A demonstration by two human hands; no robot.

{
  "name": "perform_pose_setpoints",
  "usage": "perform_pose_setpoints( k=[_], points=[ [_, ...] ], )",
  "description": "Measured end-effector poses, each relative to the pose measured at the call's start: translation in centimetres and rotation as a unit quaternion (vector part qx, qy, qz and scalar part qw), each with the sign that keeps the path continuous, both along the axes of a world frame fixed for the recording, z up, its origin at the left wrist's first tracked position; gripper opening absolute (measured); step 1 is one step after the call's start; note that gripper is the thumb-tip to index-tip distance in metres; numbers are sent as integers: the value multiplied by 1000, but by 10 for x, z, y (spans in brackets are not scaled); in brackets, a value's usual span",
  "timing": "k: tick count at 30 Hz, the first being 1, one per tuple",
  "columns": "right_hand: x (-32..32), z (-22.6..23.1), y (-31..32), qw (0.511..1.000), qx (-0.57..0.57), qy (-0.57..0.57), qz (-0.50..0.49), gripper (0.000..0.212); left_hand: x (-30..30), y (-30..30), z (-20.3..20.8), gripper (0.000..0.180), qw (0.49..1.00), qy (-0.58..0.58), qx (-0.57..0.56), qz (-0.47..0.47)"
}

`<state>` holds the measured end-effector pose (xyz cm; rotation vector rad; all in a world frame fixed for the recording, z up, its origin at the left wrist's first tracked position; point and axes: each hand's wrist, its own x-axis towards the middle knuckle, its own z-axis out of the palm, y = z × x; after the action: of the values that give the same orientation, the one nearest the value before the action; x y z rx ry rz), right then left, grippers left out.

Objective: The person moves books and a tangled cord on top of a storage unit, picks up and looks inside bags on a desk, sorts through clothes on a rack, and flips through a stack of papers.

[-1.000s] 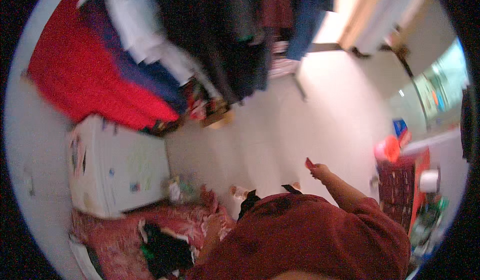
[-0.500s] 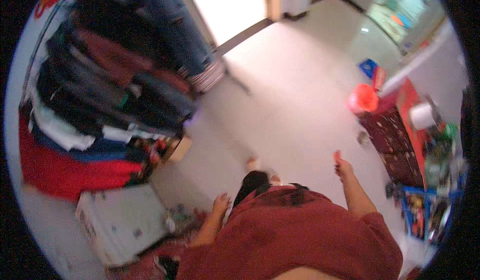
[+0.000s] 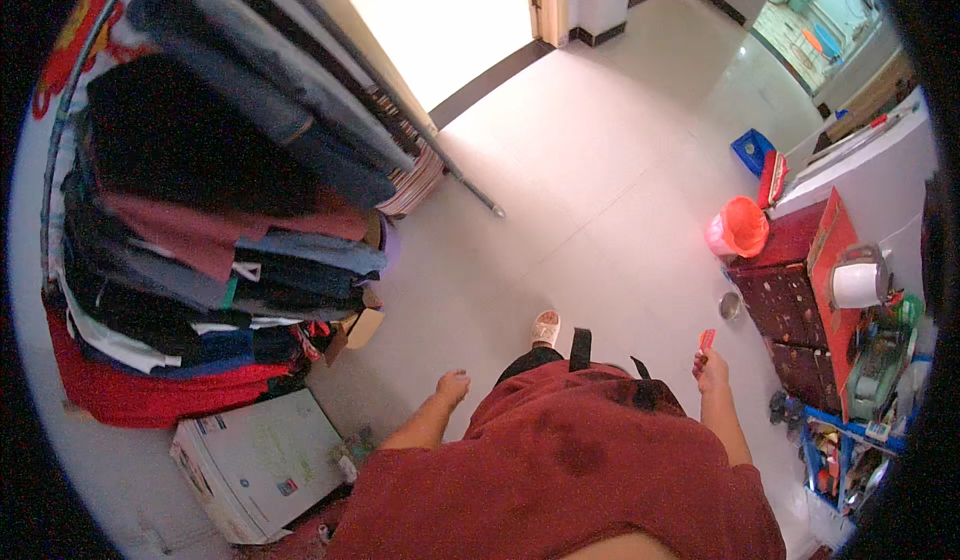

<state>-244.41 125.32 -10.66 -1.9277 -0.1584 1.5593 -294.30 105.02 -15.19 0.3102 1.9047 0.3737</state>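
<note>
My right hand (image 3: 711,370) hangs out to the right of my body, its fingers closed on a small flat red packet (image 3: 708,339) that sticks up past them. The packet is too small to make out further. On the other side, my left hand (image 3: 453,388) is held low beside my waist with its fingers curled in and nothing visible in them. Between the hands are my dark red top (image 3: 560,450), with a dark strap hanging from it, and one light shoe (image 3: 546,328) on the pale floor. Neither hand touches furniture.
At left, a rack of hanging clothes (image 3: 200,150) stands above a white box-like cabinet (image 3: 265,465). A metal pole (image 3: 470,188) juts over the floor. On the right are a pink bin (image 3: 738,228), a metal bowl (image 3: 730,306), a dark red cabinet (image 3: 790,310) and a blue rack (image 3: 845,460). A bright doorway (image 3: 450,30) lies ahead.
The view has shifted and become sharper. My left hand sits a little higher, my right hand lower and farther right, still with the red packet. One shoe shows ahead where two showed before.
</note>
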Motion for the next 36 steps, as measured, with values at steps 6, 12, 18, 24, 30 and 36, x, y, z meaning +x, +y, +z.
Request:
perform_pose_setpoints(
  k=[6, 12, 18, 24, 30, 36],
  points=[
    [19, -19, 33, 998, 5, 57, -39, 6, -5, 136, 32, 38, 994, -23, 69, 87],
    [81, -41, 108, 999, -27, 5, -31, 11, 68, 173, 49, 39, 989, -50, 102, 92],
    [171, -75, 221, 998, -30, -57, -23, 12, 120, 91, 1, 37, 996, -46, 56, -44],
    [206, -41, 313, 991, 62, -60, -102, 11, 149, 39, -10, 35, 1000, -3, 12, 27],
    [195, -38, 309, 988, 69, -134, -15, 10, 194, 92, 44, 37, 996, -32, 34, 71],
    [171, -92, 242, 980, -83, -135, 118, 25, 215, 112, 48, 39, 992, -64, 52, 94]
  ],
)
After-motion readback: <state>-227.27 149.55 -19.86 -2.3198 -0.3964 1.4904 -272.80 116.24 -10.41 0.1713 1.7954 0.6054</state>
